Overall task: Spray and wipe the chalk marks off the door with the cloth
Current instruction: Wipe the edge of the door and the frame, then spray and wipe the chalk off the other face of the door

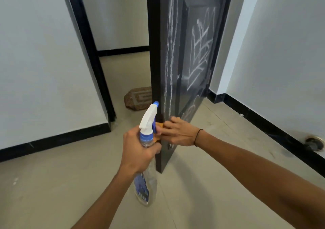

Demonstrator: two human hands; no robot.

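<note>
The left hand [139,148] grips the spray bottle [146,141] just beside the door [177,70] edge. The right hand [179,132] presses an orange cloth [161,124] against that edge, below the chalk marks [200,53].
</note>
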